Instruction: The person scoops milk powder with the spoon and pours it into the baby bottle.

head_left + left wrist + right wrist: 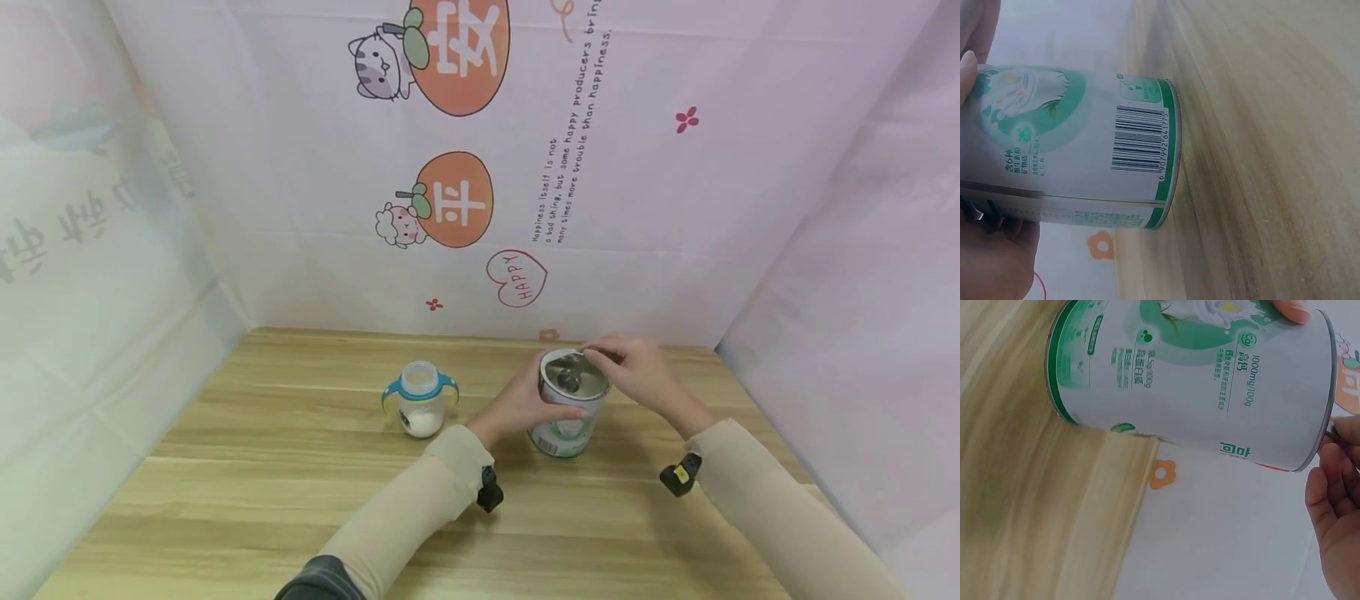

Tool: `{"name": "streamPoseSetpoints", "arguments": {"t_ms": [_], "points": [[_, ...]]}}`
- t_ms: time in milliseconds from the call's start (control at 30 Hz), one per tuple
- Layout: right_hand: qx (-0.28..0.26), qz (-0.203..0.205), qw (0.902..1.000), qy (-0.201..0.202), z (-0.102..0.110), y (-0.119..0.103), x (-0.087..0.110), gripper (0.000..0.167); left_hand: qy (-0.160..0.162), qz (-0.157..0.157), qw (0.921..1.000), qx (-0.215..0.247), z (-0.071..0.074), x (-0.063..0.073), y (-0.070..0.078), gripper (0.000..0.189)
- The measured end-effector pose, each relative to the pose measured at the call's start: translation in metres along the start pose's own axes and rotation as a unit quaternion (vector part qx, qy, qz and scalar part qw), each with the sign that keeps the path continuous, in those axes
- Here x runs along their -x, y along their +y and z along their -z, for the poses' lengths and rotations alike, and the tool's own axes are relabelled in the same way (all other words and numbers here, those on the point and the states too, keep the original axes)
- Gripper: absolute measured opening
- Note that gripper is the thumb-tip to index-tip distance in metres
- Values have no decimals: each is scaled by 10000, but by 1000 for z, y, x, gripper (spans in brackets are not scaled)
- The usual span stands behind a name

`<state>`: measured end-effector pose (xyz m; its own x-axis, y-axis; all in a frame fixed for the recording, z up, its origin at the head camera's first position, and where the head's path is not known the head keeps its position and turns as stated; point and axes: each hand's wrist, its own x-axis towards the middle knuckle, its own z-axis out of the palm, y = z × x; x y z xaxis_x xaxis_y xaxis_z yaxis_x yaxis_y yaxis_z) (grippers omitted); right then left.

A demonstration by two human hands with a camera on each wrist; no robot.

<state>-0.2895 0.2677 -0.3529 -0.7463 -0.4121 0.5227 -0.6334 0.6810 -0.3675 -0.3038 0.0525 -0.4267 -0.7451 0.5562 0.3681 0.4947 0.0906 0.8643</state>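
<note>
A white and green milk powder can (567, 429) stands upright on the wooden table, with shiny metal showing inside its top rim. My left hand (521, 402) grips the can around its upper side, the thumb lying across the front. At the far right of the rim, my right hand (637, 371) has its fingers bent. The right wrist view shows those fingertips (1329, 459) pinching a thin dark piece right at the can's rim; most of that piece is hidden. Barcode and green print on the can (1085, 144) fill much of the left wrist view.
Left of the can stands an uncapped baby bottle (422, 408) with blue side handles and white powder at its bottom. The wooden table (285, 492) ends at a printed white curtain (637, 208) behind, and similar sheets hang on both sides.
</note>
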Motion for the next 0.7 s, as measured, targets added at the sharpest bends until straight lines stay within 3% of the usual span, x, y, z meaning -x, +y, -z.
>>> {"name": "streamPoseSetpoints", "arguments": {"t_ms": [167, 367, 500, 700], "points": [[485, 917, 9946, 77, -3, -6, -2, 12, -30, 141, 9999, -18, 0, 2, 1, 89], [477, 1455, 9882, -88, -5, -6, -5, 16, -59, 98, 9999, 40, 1, 3, 3, 86], [557, 1579, 9850, -429, -4, -5, -5, 15, -91, 91, 9999, 68, 0, 2, 4, 87], [605, 1437, 9830, -970, -2, -5, -7, 12, -69, 153, 9998, 55, 0, 3, 4, 88]]}}
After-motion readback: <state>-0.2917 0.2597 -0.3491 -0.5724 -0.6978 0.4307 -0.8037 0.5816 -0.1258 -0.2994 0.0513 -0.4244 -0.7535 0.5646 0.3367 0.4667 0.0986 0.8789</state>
